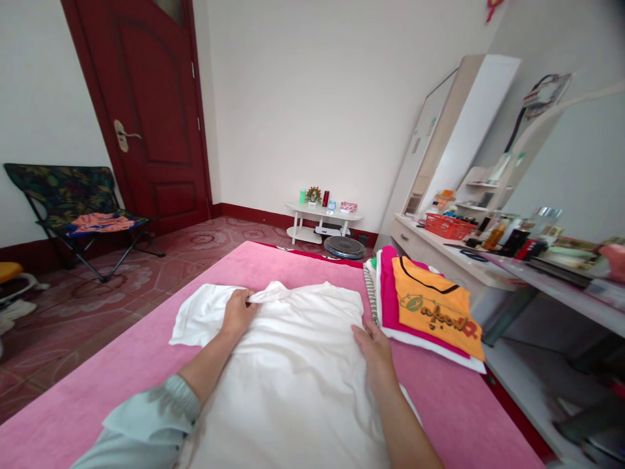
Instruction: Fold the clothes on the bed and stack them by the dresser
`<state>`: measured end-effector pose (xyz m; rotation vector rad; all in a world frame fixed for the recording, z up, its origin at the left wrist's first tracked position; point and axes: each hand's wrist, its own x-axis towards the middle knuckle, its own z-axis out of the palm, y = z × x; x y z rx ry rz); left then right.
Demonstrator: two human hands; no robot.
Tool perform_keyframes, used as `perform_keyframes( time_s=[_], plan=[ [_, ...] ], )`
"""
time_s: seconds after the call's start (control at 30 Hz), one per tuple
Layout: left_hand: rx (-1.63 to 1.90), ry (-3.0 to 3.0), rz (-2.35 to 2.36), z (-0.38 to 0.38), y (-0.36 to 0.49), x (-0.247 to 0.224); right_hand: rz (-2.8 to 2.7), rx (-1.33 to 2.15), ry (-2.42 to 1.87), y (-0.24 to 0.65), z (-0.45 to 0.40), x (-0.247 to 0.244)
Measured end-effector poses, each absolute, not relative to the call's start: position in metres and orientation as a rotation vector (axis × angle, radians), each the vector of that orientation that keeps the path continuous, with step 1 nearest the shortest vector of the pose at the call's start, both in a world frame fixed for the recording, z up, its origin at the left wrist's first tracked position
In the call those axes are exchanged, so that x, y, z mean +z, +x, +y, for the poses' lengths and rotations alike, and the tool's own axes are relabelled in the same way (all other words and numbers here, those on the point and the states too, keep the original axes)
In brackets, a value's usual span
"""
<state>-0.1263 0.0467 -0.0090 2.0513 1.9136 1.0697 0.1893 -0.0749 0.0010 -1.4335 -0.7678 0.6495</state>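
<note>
A white shirt (pixel 297 365) lies spread over the pink bed cover (pixel 454 404), with one sleeve out to the left and wrinkles across its body. At its upper left, my left hand (pixel 239 312) pinches a fold of the cloth near the neckline. My right hand (pixel 375 348) is at the shirt's right edge, its fingers curled around the cloth there. Just beyond that hand sits a stack of folded clothes, topped by an orange shirt (pixel 430 296) with printed lettering. Magenta, white and striped fabric shows beneath it.
On the right stands a dressing table (pixel 488 270) with a red basket (pixel 446 225) and several bottles. A small white table (pixel 322 213) is against the far wall. To the left are a folding chair (pixel 63 189) with clothing on it and a dark red door (pixel 151 111).
</note>
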Motion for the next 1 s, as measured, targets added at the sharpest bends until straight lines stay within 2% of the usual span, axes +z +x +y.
perform_keyframes(
  time_s=[0.1,0.2,0.27,0.33,0.43,0.63,0.83,1.0],
  plan=[
    [1.22,2.036,1.83,0.045,-0.128,-0.015,-1.038,0.588,-1.507,0.162,-0.088,0.03],
    [1.255,1.971,1.771,0.046,-0.131,-0.014,-1.658,0.645,-1.461,0.117,-0.126,0.066],
    [1.266,1.921,1.755,0.046,-0.133,-0.012,-2.119,0.869,-1.381,0.09,-0.157,0.087],
    [1.274,1.89,1.744,0.045,-0.134,-0.011,-2.336,1.074,-1.299,0.076,-0.178,0.103],
    [1.283,1.886,1.721,0.045,-0.134,-0.012,-2.232,1.044,-1.265,0.077,-0.178,0.114],
    [1.323,1.898,1.706,0.047,-0.132,-0.014,-1.7,0.377,-1.666,0.112,-0.122,0.077],
    [1.323,1.912,1.705,0.048,-0.132,-0.016,-1.666,0.472,-1.666,0.127,-0.1,0.02],
    [1.327,1.921,1.704,0.048,-0.133,-0.016,-1.475,0.514,-1.6,0.145,-0.093,0.026]
  ],
)
